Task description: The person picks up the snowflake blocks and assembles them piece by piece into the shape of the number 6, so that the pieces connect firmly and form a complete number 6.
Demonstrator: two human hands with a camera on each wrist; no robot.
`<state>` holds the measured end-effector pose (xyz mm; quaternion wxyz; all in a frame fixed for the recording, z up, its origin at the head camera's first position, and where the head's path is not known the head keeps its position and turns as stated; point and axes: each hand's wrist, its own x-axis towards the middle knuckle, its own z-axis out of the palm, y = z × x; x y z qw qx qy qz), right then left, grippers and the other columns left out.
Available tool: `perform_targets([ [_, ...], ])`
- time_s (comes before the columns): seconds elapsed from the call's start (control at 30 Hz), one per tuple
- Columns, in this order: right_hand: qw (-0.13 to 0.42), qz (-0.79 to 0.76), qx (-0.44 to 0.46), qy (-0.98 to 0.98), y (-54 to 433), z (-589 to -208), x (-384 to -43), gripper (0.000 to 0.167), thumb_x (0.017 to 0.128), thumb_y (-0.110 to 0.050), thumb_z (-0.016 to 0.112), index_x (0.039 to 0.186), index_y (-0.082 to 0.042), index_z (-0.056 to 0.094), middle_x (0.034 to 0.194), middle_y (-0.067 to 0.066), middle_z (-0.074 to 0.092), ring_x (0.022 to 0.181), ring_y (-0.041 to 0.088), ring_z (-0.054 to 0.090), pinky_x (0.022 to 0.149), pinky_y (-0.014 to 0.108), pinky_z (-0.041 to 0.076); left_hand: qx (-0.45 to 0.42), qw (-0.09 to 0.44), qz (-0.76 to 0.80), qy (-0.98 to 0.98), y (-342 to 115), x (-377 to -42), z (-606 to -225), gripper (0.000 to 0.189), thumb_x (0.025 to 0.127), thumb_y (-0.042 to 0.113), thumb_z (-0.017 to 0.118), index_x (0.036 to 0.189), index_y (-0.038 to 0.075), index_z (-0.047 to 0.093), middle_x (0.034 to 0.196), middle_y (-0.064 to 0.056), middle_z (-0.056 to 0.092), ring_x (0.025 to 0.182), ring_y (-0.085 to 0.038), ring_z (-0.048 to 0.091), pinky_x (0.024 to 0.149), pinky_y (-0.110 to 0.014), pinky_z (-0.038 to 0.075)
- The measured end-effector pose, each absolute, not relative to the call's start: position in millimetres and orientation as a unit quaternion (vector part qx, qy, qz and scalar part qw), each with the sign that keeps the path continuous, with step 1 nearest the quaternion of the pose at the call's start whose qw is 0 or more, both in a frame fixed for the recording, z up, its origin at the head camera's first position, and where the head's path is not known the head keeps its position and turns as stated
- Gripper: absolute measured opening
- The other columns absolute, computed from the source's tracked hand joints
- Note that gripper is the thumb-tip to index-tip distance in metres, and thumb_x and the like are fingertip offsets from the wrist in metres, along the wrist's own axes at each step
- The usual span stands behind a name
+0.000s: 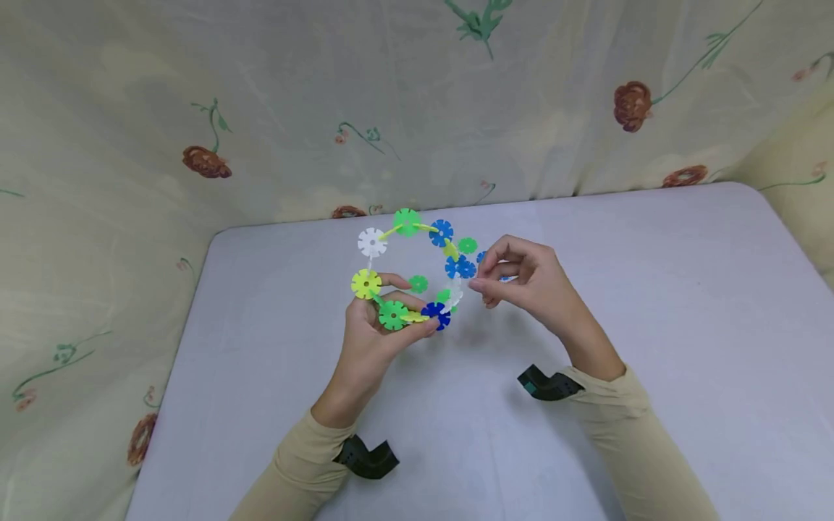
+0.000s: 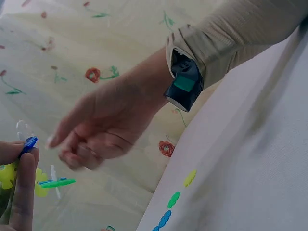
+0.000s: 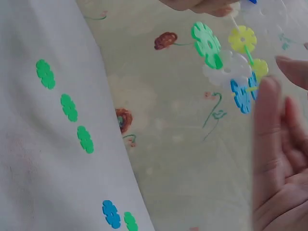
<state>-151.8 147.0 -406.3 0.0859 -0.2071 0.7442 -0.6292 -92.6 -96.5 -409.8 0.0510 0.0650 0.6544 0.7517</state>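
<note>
My left hand [image 1: 371, 336] holds up a ring of interlocking notched plastic discs, pinching a dark blue disc [image 1: 438, 310] at its near right side. Round the ring run a green disc [image 1: 393, 315], a yellow disc [image 1: 366, 284], a white disc [image 1: 372, 242] and blue discs [image 1: 460, 267], joined edge to edge. Just right of the ring is my right hand [image 1: 534, 282], its fingers loosely bent. The right wrist view shows that hand's thumb and forefinger apart, with nothing between them. In the left wrist view the dark blue disc [image 2: 29, 143] sits between thumb and finger.
Loose discs lie on the white-covered table [image 1: 260, 391], among them a green disc [image 1: 468, 246] beyond the ring and another green disc [image 1: 418, 284] seen through it. A flower-patterned cloth [image 1: 280, 130] hangs behind the table's far edge.
</note>
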Motion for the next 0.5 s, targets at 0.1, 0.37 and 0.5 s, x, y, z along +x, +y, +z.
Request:
perform_targets([
  [0.1,0.204,-0.608,-0.189,0.744,145.9,-416.7,-156.0,0.013,0.096,-0.011,0.073,0.098,-0.001,0.065,0.088,0.012,0.074,0.072,0.029,0.073,0.071,0.038,0.066,0.065,0.044,0.750,0.656,-96.1,-92.6,-410.4,0.052,0.085,-0.008,0.078,0.123,0.009,0.048,0.096,0.001,0.076,0.083,-0.019,0.078,0.081,-0.033,0.066],
  [0.37,0.251,-0.625,-0.210,0.709,141.6,-421.5,-157.6,0.020,0.102,-0.011,0.062,0.093,0.005,0.070,0.086,0.014,0.076,0.072,0.027,0.074,0.071,0.039,0.066,0.071,0.040,0.744,0.663,-94.6,-92.7,-411.1,0.051,0.084,-0.008,0.079,0.121,0.009,0.048,0.096,-0.001,0.076,0.084,-0.019,0.077,0.080,-0.033,0.066],
  [0.5,0.210,-0.633,-0.206,0.716,149.3,-415.3,-158.6,0.019,0.102,-0.013,0.065,0.096,0.004,0.072,0.082,0.009,0.075,0.069,0.019,0.073,0.069,0.037,0.066,0.066,0.028,0.738,0.671,-93.9,-92.9,-412.8,0.052,0.083,-0.008,0.081,0.121,0.007,0.049,0.096,-0.004,0.076,0.083,-0.020,0.077,0.079,-0.033,0.066],
])
